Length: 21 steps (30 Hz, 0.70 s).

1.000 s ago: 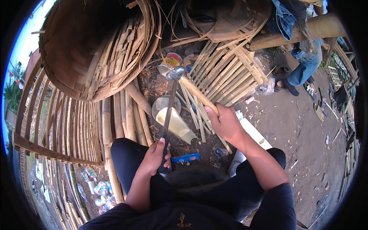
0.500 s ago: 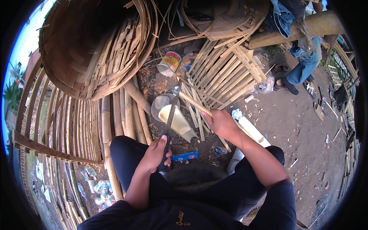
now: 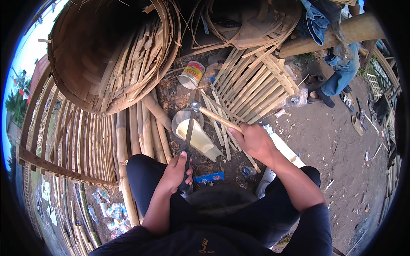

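Observation:
My left hand is closed round the black handle of a long knife, its dark blade pointing away from me. In my right hand is a hammer with a pale wooden handle. The hammer's rounded metal head lies over the blade's far part; whether the two touch I cannot tell. Below the blade, a split half of a thick bamboo culm leans with its far end on a round grey block. The blade covers part of that bamboo.
A large woven basket holding bamboo strips stands at far left, beside bamboo poles. Ahead are a slatted bamboo panel and a paint-style bucket. A blue box lies between my feet. Another person's jeans-clad leg is at far right.
The view has shifted slightly, so the surroundings sit a little lower and to the right. Both hands keep their grips, with the hammer head still over the blade.

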Tool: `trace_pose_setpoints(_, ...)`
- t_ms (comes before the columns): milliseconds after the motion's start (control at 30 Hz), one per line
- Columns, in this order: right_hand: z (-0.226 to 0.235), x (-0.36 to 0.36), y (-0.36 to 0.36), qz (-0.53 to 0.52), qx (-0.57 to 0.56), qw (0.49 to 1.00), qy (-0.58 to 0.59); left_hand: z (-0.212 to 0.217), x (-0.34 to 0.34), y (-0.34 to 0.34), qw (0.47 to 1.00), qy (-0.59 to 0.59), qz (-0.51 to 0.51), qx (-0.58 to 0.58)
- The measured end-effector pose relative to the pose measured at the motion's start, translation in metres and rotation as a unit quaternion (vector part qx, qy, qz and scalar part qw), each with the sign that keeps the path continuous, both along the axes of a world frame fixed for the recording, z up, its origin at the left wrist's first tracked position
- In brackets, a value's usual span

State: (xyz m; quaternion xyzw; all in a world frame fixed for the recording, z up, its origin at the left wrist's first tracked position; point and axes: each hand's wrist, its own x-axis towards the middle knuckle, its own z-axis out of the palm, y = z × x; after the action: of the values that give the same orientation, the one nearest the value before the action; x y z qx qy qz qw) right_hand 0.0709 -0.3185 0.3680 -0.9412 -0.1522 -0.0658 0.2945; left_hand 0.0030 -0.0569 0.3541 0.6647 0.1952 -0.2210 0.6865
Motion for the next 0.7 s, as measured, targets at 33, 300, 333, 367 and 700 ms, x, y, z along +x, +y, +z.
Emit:
trace_pose_setpoints(33,0.010,-0.001,0.004,-0.004,0.058,0.998,-0.009,0.000,-0.002,0.002,1.000,0.003,0.005,-0.002)
trace_pose_setpoints(300,-0.028,-0.006,0.015,0.000,-0.028,0.999,0.044,0.000,0.000,-0.007,0.998,-0.003,-0.066,0.005)
trace_pose_setpoints(333,-0.020,-0.007,0.017,0.007,-0.045,0.998,0.050,0.002,-0.001,-0.009,0.998,0.001,-0.069,0.008)
trace_pose_setpoints(367,-0.010,-0.008,0.019,0.013,-0.062,0.996,0.057,0.002,-0.003,-0.008,0.997,-0.005,-0.070,0.010)
trace_pose_setpoints(700,-0.039,-0.010,0.003,0.004,-0.008,0.999,0.038,-0.005,-0.003,-0.012,0.997,-0.009,-0.078,0.003)
